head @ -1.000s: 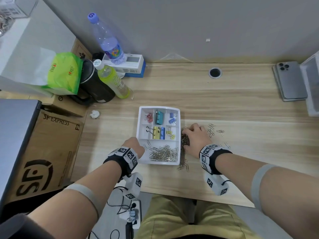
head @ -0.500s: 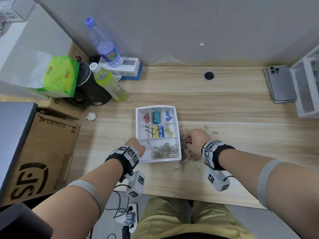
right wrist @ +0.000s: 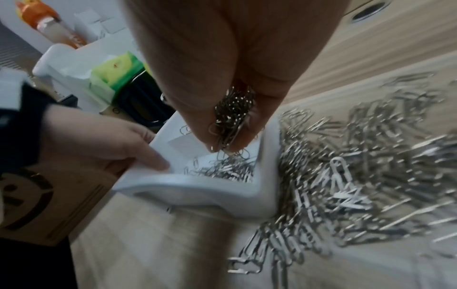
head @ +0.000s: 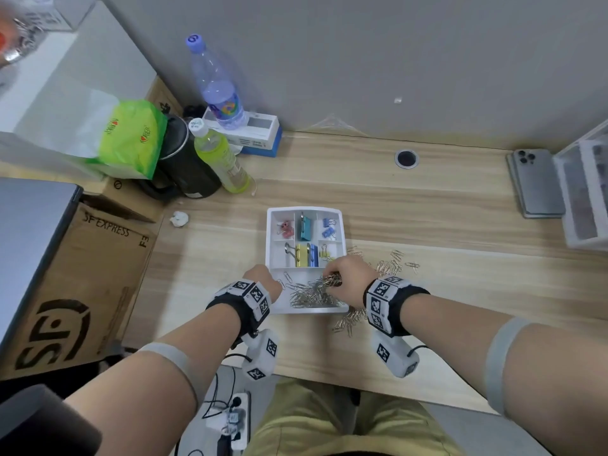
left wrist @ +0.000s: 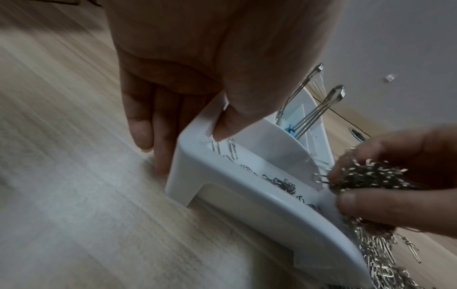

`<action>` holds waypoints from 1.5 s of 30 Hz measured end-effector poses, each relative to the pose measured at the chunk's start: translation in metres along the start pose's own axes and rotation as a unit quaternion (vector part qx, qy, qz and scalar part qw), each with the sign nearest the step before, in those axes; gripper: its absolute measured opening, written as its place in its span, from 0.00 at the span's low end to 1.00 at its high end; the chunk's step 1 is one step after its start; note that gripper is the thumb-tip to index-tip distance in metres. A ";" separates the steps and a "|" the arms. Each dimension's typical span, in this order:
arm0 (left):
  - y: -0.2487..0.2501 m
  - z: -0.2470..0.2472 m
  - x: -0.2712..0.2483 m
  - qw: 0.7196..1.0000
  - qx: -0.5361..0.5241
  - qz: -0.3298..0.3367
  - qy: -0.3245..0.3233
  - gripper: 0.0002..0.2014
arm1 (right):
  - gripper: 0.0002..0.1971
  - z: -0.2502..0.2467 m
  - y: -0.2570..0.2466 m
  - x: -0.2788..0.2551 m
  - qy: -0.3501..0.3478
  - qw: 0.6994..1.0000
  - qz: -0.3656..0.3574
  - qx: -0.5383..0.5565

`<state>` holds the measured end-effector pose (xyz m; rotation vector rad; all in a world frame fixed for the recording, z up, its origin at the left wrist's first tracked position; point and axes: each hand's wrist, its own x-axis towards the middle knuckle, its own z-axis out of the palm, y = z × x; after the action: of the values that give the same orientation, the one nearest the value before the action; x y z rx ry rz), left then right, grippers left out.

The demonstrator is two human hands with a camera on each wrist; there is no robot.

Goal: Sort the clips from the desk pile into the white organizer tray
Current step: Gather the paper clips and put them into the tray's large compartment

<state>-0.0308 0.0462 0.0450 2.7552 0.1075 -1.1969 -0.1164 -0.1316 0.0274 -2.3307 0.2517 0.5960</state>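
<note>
The white organizer tray sits mid-desk, coloured binder clips in its small back compartments and silver paper clips in the long front one. My left hand grips the tray's near-left corner, thumb inside the rim and fingers outside. My right hand hovers over the front compartment, pinching a bunch of paper clips above the clips lying there. The loose pile of clips lies on the desk against the tray's right side.
Two bottles, a black kettle and a green bag crowd the back left. A cardboard box stands left of the desk. A phone and a clear drawer unit sit far right. A cable hole lies behind.
My right hand has scooped a bunch of paper clips from the desk pile and carried it left over the tray's front compartment. My left hand has stayed on the tray corner.
</note>
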 end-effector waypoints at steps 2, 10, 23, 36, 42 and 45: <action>-0.003 0.001 0.002 1.000 -0.005 0.003 -0.004 0.12 | 0.17 0.012 -0.009 0.004 -0.006 1.000 -0.020 -0.007; -0.005 0.003 0.006 1.000 -0.009 0.008 -0.009 0.10 | 0.14 0.028 -0.012 0.000 -0.018 0.998 -0.056 0.003; -0.014 -0.009 0.021 0.999 0.044 -0.024 -0.002 0.14 | 0.30 -0.016 0.080 -0.007 0.176 0.962 0.200 -0.065; -0.016 -0.015 0.030 0.991 0.130 -0.019 -0.014 0.18 | 0.21 -0.009 0.094 -0.016 0.090 0.992 0.093 0.012; -0.027 -0.015 0.037 0.989 0.148 -0.021 0.001 0.16 | 0.27 -0.042 0.130 -0.028 0.139 0.971 0.192 -0.025; -0.026 -0.014 0.037 0.989 0.144 -0.012 0.011 0.17 | 0.24 -0.037 0.136 -0.031 0.088 0.973 0.212 -0.026</action>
<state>0.0012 0.0741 0.0250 3.0220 -0.0342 -1.2783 -0.1771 -0.2563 -0.0143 -2.3963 0.8405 0.6025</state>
